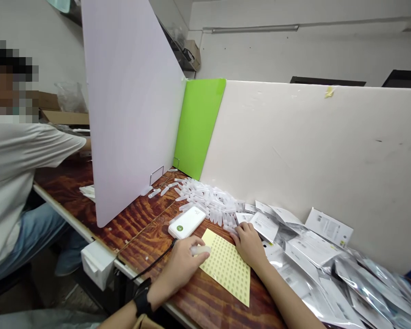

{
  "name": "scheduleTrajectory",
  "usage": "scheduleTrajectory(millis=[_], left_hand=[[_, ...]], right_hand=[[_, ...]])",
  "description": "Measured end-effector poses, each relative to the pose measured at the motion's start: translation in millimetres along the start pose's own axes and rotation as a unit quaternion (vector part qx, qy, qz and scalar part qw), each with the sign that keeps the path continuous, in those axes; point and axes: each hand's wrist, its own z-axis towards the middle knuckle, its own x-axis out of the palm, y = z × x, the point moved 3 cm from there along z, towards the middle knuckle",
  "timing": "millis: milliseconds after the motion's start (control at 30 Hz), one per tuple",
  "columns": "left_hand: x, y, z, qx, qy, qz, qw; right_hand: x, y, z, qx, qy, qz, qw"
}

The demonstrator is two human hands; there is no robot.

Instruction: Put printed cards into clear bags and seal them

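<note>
My left hand (186,261), with a dark band on its wrist, is closed around a small translucent white piece (200,250) above the left edge of a yellow sticker sheet (228,267). The sheet bears rows of small round stickers. At the sheet's right edge, my right hand (247,240) rests with its fingertips at the near side of a pile of similar translucent pieces (208,198); whether it grips one of them is unclear. A white power bank (187,222) with a green round mark and a black cable lies just beyond my left hand.
Silvery packets with white cards (311,246) are heaped on the right. A white divider (133,100) stands at the left, joined by a green panel (200,123) and a long white board (311,151) behind. Beyond the divider sits a person in a white shirt (27,155).
</note>
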Motion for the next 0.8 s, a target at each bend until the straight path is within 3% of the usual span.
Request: scheduleTrajectory(millis=[167,367,467,600,800], left_hand=[[-1.3,3.1,2.4,-0.03,-0.007,-0.067,0.997],[-2.5,-1.9,1.8,-0.005,-0.025,-0.077,0.997],[1.3,0.3,2.9,0.002,-0.008,-0.077,0.997],[7.0,6.2,4.6,-0.013,0.027,-0.053,0.998],[5.7,1.2,12.2,-0.031,0.023,0.051,0.998]], right_hand=[[-1.0,-9.7,-2.5,0.004,-0.022,0.055,0.998],[-3.9,-22.9,-8.5,0.061,-0.022,0.084,0.994],[-8.6,-27.1,-10.5,0.066,-0.014,0.087,0.994],[-16.4,-36.7,-12.1,0.021,0.006,0.098,0.995],[-13.2,-48.3,-16.0,-0.054,0.043,0.106,0.992]])
